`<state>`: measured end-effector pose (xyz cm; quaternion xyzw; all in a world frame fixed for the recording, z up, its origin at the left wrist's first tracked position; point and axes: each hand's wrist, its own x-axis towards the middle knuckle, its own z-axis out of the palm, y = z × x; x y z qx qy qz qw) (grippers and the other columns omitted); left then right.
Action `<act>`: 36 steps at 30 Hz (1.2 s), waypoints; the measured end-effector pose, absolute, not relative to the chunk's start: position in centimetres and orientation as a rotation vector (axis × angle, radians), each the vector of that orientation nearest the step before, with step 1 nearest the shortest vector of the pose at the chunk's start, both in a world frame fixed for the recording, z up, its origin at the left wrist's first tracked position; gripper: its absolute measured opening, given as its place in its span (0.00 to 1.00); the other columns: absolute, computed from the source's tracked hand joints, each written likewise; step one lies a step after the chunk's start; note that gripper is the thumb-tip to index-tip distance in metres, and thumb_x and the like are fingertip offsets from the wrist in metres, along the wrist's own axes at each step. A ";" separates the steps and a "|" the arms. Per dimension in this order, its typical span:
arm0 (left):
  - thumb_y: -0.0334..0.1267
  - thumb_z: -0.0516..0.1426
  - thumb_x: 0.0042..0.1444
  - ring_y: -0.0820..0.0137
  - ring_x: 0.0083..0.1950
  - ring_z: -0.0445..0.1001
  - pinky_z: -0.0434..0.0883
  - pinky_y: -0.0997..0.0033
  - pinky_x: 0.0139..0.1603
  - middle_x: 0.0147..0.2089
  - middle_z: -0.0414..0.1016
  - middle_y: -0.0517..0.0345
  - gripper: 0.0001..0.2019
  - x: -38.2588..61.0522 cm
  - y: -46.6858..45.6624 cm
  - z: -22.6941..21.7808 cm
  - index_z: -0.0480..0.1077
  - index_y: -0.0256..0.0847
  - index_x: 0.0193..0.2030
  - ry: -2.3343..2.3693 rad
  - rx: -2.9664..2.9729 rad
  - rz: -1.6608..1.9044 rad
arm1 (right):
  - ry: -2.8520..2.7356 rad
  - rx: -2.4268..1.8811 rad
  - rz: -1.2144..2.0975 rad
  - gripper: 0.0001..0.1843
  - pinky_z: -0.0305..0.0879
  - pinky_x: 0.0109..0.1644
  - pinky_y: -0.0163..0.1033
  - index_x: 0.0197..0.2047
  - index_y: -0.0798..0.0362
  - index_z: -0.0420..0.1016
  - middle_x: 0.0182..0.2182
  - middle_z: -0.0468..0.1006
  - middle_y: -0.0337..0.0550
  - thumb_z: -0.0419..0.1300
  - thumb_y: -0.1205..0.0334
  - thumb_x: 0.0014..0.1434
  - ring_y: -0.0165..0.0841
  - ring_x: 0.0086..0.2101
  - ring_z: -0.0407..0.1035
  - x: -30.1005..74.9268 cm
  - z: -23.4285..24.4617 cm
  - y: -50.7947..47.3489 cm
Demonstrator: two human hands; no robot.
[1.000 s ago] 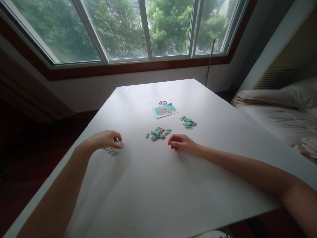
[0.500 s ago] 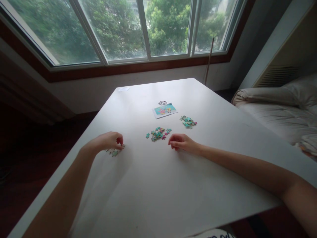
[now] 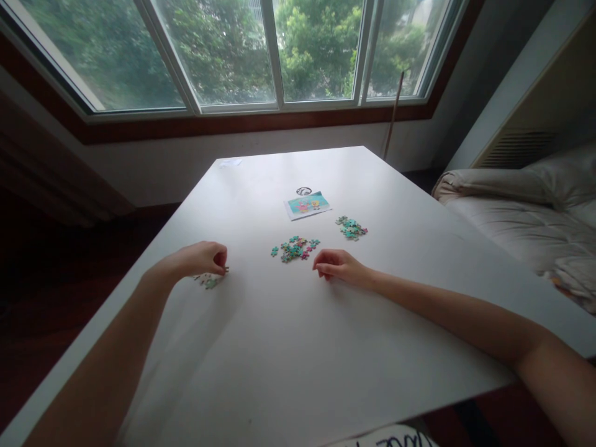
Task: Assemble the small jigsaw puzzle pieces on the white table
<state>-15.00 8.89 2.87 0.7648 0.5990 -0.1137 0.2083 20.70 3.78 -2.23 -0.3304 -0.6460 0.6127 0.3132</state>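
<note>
My left hand point(image 3: 199, 259) rests on the white table point(image 3: 288, 347) with its fingers curled down onto a small cluster of puzzle pieces point(image 3: 209, 281); the fingertips press on the pieces. My right hand point(image 3: 338, 267) lies on the table with fingers loosely curled together, just right of a pile of teal and pink puzzle pieces point(image 3: 294, 248); nothing shows in it. A second smaller pile of pieces point(image 3: 351, 228) lies farther right. Behind the piles lies a picture card point(image 3: 307, 205).
A small dark ring point(image 3: 303, 191) sits behind the card, and a scrap of paper point(image 3: 230, 162) lies near the table's far edge. A cushioned sofa point(image 3: 521, 217) stands to the right. A thin stick point(image 3: 392, 118) leans under the window point(image 3: 274, 49).
My left hand's fingers have curled down tighter onto the small cluster of pieces. My right hand has stayed in place. The view has shifted slightly.
</note>
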 end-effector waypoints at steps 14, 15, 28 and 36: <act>0.38 0.55 0.59 0.71 0.37 0.71 0.67 0.73 0.37 0.37 0.73 0.56 0.08 -3.4 4.2 1.4 0.73 0.39 0.33 1.193 2.709 1.086 | -1.721 -0.878 1.607 0.19 0.60 0.28 0.31 0.34 0.57 0.69 0.24 0.70 0.36 0.61 0.48 0.51 0.25 0.24 0.64 20.7 -2.4 3.9; 0.36 0.55 0.59 0.72 0.37 0.71 0.67 0.73 0.36 0.35 0.73 0.57 0.06 -2.6 3.7 0.5 0.73 0.40 0.34 1.149 2.811 1.226 | -1.717 -0.872 1.602 0.19 0.60 0.28 0.31 0.34 0.57 0.69 0.24 0.70 0.36 0.61 0.47 0.51 0.25 0.24 0.64 20.7 -2.4 3.9; 0.30 0.57 0.57 0.74 0.35 0.71 0.66 0.74 0.38 0.30 0.72 0.63 0.04 -1.4 1.7 -1.8 0.68 0.44 0.38 0.808 3.273 1.302 | -1.855 -0.866 1.496 0.19 0.63 0.32 0.33 0.31 0.58 0.73 0.24 0.71 0.38 0.62 0.47 0.51 0.26 0.26 0.64 20.6 -1.4 3.3; 0.30 0.56 0.58 0.74 0.36 0.71 0.67 0.75 0.38 0.31 0.72 0.62 0.03 -1.3 1.9 -2.3 0.67 0.41 0.36 0.666 3.283 1.205 | -1.881 -0.856 1.446 0.18 0.64 0.32 0.33 0.31 0.58 0.74 0.25 0.72 0.39 0.61 0.49 0.52 0.26 0.26 0.64 20.6 -1.7 3.3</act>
